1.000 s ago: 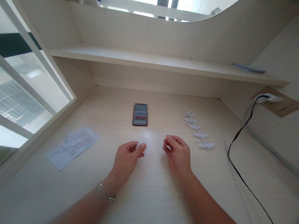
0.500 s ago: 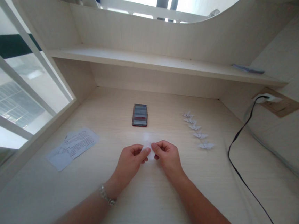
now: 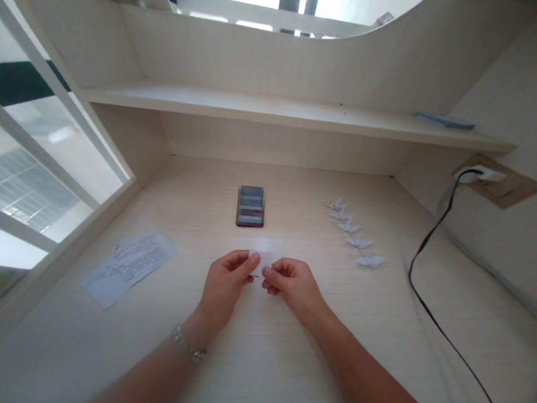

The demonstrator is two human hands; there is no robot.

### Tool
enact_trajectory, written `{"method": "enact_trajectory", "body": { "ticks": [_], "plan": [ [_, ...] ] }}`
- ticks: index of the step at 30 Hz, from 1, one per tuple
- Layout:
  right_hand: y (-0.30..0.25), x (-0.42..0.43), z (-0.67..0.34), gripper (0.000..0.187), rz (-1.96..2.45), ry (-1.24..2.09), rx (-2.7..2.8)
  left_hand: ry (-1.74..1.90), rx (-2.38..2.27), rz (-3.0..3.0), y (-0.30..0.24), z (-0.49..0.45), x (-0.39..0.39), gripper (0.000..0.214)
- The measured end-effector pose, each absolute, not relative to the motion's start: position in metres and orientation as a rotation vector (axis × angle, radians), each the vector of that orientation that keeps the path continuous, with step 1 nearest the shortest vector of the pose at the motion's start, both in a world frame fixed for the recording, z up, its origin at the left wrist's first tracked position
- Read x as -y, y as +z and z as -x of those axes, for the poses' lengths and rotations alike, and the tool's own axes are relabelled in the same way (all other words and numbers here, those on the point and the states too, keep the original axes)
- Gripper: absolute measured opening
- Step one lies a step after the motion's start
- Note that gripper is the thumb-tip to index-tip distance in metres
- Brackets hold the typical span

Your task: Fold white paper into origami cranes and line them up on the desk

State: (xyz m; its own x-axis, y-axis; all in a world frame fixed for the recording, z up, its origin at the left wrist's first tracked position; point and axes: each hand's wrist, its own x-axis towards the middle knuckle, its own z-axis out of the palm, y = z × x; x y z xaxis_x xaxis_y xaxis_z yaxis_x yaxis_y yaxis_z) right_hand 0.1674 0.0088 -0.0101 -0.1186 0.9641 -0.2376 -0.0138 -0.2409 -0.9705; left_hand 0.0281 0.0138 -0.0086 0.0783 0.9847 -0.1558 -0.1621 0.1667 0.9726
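A small piece of white paper is pinched between my two hands above the desk. My left hand grips its left side, thumb on top, and a bracelet circles that wrist. At the paper's right side, my right hand is closed with thumb and fingers together. Part of the sheet is covered by my fingers, so its folds cannot be made out. Several folded paper cranes stand in a slanting row to the right of my hands. Beyond the paper lies a phone with a blurred screen.
Printed paper sheets lie at the left of the desk. A black cable runs down the right side from a wall socket. Over the back runs a shelf with a thin flat blue item.
Both hands have shifted slightly left, and the paper is turned so more of its face shows between them. My right hand has moved a little lower along its edge.
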Motion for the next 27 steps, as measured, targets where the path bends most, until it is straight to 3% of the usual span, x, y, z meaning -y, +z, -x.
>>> {"method": "enact_trajectory", "body": {
  "ticks": [14, 27],
  "plan": [
    [-0.0138, -0.0087, -0.1652, 0.017, 1.248, 1.186, 1.19, 1.045, -1.204, -1.189, -0.0125, -0.0246, -0.0176, 0.022],
    [-0.0118, -0.0109, -0.1687, 0.018, 1.233, 1.252, 1.169, 0.945, -1.163, -1.088, -0.006, -0.0286, -0.0131, 0.026]
  ]
}}
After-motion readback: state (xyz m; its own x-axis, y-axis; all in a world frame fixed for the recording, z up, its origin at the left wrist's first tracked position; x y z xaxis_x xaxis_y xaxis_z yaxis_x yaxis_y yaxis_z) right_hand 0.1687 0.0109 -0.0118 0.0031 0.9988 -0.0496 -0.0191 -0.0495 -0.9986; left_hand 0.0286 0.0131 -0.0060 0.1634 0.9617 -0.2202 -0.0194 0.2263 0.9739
